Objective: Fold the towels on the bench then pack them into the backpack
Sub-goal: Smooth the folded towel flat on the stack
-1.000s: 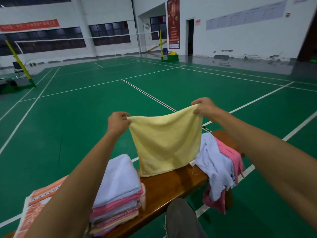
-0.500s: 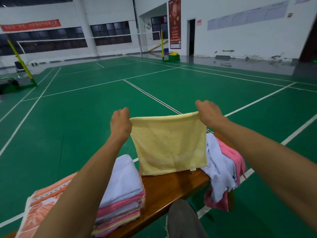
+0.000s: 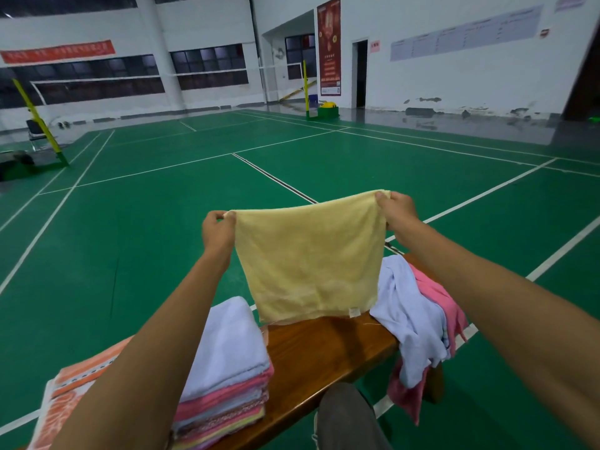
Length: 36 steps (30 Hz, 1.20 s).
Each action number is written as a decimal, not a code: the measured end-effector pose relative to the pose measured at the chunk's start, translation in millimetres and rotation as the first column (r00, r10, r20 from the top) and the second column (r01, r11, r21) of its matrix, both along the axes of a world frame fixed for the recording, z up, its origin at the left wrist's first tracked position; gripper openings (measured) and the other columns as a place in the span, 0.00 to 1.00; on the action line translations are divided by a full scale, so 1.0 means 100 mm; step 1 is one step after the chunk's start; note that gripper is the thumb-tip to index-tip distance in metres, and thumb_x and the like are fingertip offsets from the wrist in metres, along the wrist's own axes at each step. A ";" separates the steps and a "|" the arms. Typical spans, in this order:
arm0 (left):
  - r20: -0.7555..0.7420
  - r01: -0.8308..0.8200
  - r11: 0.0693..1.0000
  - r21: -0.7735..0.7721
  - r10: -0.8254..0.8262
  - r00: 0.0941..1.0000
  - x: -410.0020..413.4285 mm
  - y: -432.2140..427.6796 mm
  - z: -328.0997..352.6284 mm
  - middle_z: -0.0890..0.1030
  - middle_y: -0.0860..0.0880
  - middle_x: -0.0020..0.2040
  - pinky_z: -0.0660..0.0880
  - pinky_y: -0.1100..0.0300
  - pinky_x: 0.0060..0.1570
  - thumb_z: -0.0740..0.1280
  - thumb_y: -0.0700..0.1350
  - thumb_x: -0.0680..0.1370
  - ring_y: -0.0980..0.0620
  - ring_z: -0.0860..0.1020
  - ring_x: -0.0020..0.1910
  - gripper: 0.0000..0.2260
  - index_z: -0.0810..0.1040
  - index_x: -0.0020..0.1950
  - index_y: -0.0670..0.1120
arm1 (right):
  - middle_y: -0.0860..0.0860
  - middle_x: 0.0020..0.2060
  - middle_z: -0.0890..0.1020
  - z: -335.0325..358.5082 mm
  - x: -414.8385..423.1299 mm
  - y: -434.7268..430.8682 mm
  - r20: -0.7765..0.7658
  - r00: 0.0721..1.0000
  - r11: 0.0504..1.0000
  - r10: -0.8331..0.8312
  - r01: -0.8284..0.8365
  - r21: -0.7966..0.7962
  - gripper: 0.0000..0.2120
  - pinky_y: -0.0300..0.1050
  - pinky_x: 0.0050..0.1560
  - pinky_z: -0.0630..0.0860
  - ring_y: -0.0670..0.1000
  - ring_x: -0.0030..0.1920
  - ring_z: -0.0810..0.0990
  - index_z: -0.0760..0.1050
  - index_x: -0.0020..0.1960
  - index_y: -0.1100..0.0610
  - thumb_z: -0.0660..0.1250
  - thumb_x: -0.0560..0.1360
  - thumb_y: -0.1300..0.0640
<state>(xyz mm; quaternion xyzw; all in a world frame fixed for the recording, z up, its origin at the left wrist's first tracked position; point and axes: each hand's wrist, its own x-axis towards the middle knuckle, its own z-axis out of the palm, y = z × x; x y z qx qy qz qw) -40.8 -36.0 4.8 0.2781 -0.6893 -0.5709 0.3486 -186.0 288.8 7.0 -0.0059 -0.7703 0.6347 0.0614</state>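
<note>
Towels in a folded stack (image 3: 227, 381) sit closest to me at the left of the wooden bench (image 3: 328, 352) — a pale blue one on top, pink, patterned and yellow layers under it. Left of the stack, partly hidden by my forearm, lies an orange and white patterned cloth (image 3: 69, 389). My knee (image 3: 347, 417) in grey trousers pokes up at the bottom edge, in front of the bench.

Above the bare middle of the bench I hold a yellow towel (image 3: 311, 261) spread out flat. My left hand (image 3: 217, 230) pinches its upper left corner, fingers curled round the edge, and my right hand (image 3: 397, 211) pinches the upper right corner the same way. It hangs straight down, its lower hem with a small white tag right at the bench top — I cannot tell whether it touches the wood.

At the right end of the bench lies an unfolded heap: a pale blue towel (image 3: 410, 316) draped over a pink towel (image 3: 440, 298), both spilling off the end.

Beyond spreads the green court floor (image 3: 162, 206) with white lines, then yellow net posts (image 3: 39, 121), a white wall, dark windows, and a red banner (image 3: 328, 47) beside a doorway
</note>
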 end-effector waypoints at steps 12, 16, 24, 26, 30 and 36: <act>-0.002 -0.077 0.996 -0.045 0.077 0.997 -0.12 0.10 -0.15 0.76 0.50 0.45 0.68 0.57 0.39 0.65 0.46 0.81 0.53 0.71 0.38 0.05 0.75 0.52 0.45 | 0.53 0.33 0.70 -0.06 -0.07 -0.03 -0.026 0.999 0.992 -0.027 0.030 0.119 0.13 0.46 0.35 0.61 0.51 0.35 0.67 0.71 0.38 0.55 0.65 0.79 0.51; -0.047 -0.060 0.998 0.030 0.061 0.997 -0.20 0.09 -0.05 0.77 0.50 0.45 0.69 0.58 0.38 0.65 0.47 0.81 0.53 0.72 0.38 0.05 0.75 0.51 0.46 | 0.50 0.30 0.65 0.02 -0.12 -0.06 -0.028 0.997 0.991 -0.073 0.076 0.107 0.19 0.47 0.32 0.58 0.51 0.32 0.63 0.62 0.33 0.53 0.62 0.81 0.51; -0.112 -0.069 0.998 -0.010 0.067 0.991 -0.23 0.16 0.10 0.77 0.49 0.46 0.70 0.56 0.43 0.63 0.46 0.81 0.50 0.73 0.40 0.04 0.72 0.51 0.47 | 0.50 0.30 0.64 0.26 -0.10 -0.04 -0.117 0.986 0.991 -0.120 0.126 0.047 0.14 0.47 0.35 0.58 0.50 0.33 0.62 0.70 0.38 0.55 0.62 0.80 0.51; -0.081 -0.077 0.991 -0.107 0.068 0.994 -0.14 0.21 -0.01 0.76 0.50 0.44 0.68 0.56 0.43 0.62 0.46 0.82 0.48 0.72 0.42 0.03 0.72 0.51 0.46 | 0.51 0.30 0.64 0.20 -0.07 0.01 -0.104 0.987 0.990 -0.124 0.131 0.059 0.16 0.48 0.34 0.57 0.51 0.33 0.61 0.67 0.35 0.55 0.62 0.80 0.51; 0.288 0.053 0.914 -0.401 0.071 0.955 0.11 0.32 -0.40 0.76 0.45 0.47 0.65 0.55 0.43 0.59 0.44 0.83 0.44 0.73 0.45 0.06 0.72 0.54 0.42 | 0.58 0.37 0.78 -0.21 0.00 0.20 0.029 0.996 0.978 -0.088 0.081 0.195 0.15 0.47 0.37 0.66 0.56 0.39 0.75 0.80 0.43 0.61 0.63 0.80 0.50; 0.789 0.493 0.766 -0.412 0.029 0.613 0.38 0.54 -1.08 0.81 0.37 0.57 0.73 0.52 0.48 0.63 0.40 0.79 0.37 0.79 0.55 0.08 0.77 0.54 0.38 | 0.61 0.49 0.81 -1.21 0.28 0.49 0.426 0.905 0.962 -0.014 -0.103 0.252 0.15 0.48 0.42 0.81 0.58 0.44 0.80 0.76 0.60 0.67 0.66 0.82 0.56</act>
